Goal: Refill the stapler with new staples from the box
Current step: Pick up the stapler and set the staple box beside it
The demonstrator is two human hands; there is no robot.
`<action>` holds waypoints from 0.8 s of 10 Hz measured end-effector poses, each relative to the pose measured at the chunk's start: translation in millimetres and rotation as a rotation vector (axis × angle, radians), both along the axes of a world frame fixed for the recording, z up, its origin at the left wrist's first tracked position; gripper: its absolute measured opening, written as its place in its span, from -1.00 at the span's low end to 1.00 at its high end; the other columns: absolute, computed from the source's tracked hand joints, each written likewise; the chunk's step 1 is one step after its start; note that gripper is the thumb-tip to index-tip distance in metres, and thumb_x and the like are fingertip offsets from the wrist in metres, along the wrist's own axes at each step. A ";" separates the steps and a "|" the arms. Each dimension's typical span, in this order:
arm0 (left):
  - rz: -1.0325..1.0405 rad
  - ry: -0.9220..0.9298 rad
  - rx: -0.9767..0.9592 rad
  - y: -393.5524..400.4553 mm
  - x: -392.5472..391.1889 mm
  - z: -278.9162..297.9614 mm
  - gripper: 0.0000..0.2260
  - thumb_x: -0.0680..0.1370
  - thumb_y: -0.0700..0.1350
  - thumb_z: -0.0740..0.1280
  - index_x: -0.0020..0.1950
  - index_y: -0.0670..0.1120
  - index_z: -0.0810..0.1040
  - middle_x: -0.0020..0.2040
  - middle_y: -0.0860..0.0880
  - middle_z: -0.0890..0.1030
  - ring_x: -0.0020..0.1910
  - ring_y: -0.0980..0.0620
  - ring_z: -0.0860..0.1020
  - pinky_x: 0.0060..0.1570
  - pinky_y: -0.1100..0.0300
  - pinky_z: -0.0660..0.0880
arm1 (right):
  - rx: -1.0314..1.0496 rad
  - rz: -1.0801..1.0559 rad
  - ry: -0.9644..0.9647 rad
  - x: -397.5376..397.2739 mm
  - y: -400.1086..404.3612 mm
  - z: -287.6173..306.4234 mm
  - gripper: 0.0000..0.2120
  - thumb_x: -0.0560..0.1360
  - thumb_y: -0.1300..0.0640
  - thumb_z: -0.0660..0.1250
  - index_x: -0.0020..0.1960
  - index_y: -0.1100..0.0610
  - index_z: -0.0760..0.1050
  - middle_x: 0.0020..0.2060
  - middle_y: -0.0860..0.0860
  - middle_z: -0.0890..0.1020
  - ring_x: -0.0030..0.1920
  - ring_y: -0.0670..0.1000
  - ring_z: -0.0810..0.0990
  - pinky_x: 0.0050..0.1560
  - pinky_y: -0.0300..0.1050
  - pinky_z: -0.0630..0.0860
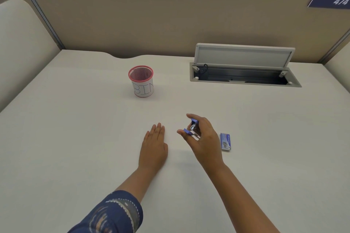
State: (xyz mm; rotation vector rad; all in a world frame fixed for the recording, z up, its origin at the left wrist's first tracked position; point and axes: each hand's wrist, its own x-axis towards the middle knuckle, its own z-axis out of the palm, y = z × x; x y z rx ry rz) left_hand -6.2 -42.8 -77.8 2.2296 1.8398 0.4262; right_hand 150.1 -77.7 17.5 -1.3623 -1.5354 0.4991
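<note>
Our right hand [203, 138] pinches the stapler [191, 127] hinged open for loading, just left of the staple box [225, 141]; left hand [153, 149] flat, empty.

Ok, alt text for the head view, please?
The right hand holds a small purple stapler above a pale desk, beside a staple box. The left hand lies flat; a red mesh cup stands behind.

Navy patterned sleeve [121, 212] (left arm only); right arm bare.
</note>
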 end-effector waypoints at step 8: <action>-0.001 0.006 -0.008 0.3 0.0 1.7 -0.47 0.52 -0.22 0.06 0.50 -0.15 0.06 0.53 -0.09 0.08 0.52 -0.02 0.01 0.47 0.11 -0.12 | -0.006 -0.028 0.066 1.0 -0.7 -1.1 -0.67 0.41 -0.19 0.30 0.09 -0.05 0.48 -0.08 -0.13 0.57 -0.14 -0.20 0.54 -0.11 -0.38 0.50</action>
